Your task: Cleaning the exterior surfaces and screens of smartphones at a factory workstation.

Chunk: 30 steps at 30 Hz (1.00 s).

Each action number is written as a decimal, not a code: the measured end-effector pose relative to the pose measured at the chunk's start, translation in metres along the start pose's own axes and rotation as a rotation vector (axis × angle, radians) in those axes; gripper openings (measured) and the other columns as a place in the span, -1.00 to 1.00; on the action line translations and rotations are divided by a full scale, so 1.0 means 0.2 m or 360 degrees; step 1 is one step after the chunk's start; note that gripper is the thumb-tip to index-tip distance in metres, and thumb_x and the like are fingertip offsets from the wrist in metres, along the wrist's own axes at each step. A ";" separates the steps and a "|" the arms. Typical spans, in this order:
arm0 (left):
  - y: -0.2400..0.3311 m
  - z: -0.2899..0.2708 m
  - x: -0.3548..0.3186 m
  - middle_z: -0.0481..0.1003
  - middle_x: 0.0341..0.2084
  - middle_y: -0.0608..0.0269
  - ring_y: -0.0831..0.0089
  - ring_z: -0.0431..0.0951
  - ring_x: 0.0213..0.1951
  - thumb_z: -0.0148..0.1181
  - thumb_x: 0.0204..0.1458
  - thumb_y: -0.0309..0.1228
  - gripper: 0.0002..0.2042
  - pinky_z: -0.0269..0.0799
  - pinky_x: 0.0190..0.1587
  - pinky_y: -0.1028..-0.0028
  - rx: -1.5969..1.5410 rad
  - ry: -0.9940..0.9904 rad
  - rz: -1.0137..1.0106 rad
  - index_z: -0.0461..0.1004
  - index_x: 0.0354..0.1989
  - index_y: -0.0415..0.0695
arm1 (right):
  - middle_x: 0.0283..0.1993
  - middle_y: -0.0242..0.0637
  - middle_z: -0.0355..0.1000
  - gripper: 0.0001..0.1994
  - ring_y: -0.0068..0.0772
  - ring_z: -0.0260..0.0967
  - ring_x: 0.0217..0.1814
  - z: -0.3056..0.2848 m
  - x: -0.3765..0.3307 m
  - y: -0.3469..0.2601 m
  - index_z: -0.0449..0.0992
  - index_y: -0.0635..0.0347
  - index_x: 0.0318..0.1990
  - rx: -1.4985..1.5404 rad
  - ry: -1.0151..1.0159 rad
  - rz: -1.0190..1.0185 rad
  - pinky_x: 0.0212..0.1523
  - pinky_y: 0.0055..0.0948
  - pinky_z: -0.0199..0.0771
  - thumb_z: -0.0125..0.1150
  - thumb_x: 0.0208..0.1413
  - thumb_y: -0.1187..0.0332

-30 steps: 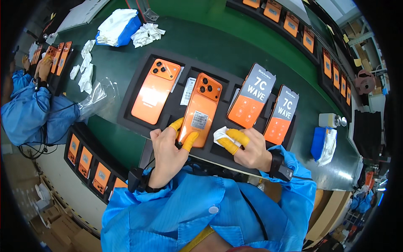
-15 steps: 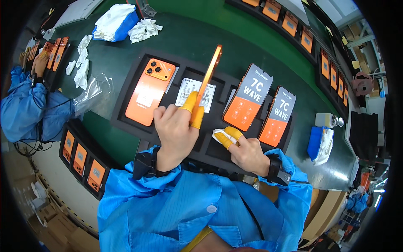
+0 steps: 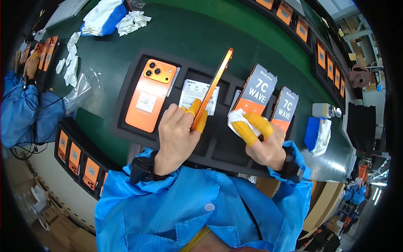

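My left hand [image 3: 178,134], with yellow finger cots, grips an orange phone [image 3: 213,86] by its lower end and holds it on edge above a black foam tray [image 3: 126,90]. My right hand [image 3: 262,140], also with yellow finger cots, pinches a white cloth [image 3: 237,117] just right of that phone. In the tray lies another orange phone [image 3: 150,95] back up at the left, a white leaflet [image 3: 194,94] in the middle slot, and two phones [image 3: 258,90] with printed screen films at the right.
The tray sits on a green belt [image 3: 201,38]. White wipes [image 3: 132,20] and a blue pack lie far left; a clear bag [image 3: 82,86] sits left. A small bottle [image 3: 323,110] and blue cloth [image 3: 312,134] are right. Another person's blue sleeve [image 3: 21,113] works at left. Trays of orange phones [image 3: 79,157] line both sides.
My left hand lifted the middle orange phone off its slot and turned it on edge, uncovering the white leaflet. My right hand rose with the cloth toward the phone.
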<state>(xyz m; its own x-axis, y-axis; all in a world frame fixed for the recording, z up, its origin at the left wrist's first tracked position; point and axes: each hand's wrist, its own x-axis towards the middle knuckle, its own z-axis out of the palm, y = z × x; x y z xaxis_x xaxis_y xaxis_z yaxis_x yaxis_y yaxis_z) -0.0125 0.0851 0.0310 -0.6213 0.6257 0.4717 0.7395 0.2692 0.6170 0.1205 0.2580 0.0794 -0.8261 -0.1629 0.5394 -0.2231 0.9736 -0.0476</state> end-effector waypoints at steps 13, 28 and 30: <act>0.01 0.00 -0.05 0.24 -0.63 0.13 0.25 0.29 -0.53 0.35 -0.26 -0.62 -0.75 0.22 -0.57 0.32 -0.0041 -0.0025 -0.0077 0.31 -0.68 -0.32 | -0.15 -0.14 0.46 -0.63 -0.35 0.45 -0.39 0.21 0.24 0.23 0.58 0.08 -0.11 -0.0358 0.0092 0.0136 -0.49 -0.49 0.48 0.25 -0.19 0.47; -0.01 0.02 -0.03 0.23 -0.66 0.11 0.21 0.28 -0.55 0.30 -0.27 -0.64 -0.77 0.20 -0.57 0.30 -0.0049 0.0042 -0.0095 0.29 -0.68 -0.31 | -0.12 -0.09 0.45 -0.66 -0.37 0.41 -0.47 0.28 0.25 0.24 0.57 0.15 -0.15 -0.0263 0.0246 -0.0032 -0.54 -0.49 0.44 0.22 -0.20 0.48; 0.00 0.03 -0.03 0.27 -0.64 0.10 0.17 0.33 -0.49 0.27 -0.41 -0.67 -0.85 0.29 -0.50 0.28 -0.0052 -0.0021 -0.0124 0.38 -0.66 -0.33 | -0.19 -0.13 0.47 -0.70 -0.35 0.45 -0.42 0.28 0.15 0.10 0.57 0.19 -0.22 0.0096 0.0104 -0.0210 -0.53 -0.50 0.46 0.25 -0.23 0.42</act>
<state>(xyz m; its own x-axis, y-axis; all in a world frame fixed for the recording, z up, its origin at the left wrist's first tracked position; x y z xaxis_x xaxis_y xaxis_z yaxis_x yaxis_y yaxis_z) -0.0072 0.0856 0.0238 -0.6732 0.6133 0.4131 0.6800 0.2939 0.6718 0.0617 0.2637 0.0483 -0.7527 -0.2759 0.5977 -0.3597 0.9328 -0.0224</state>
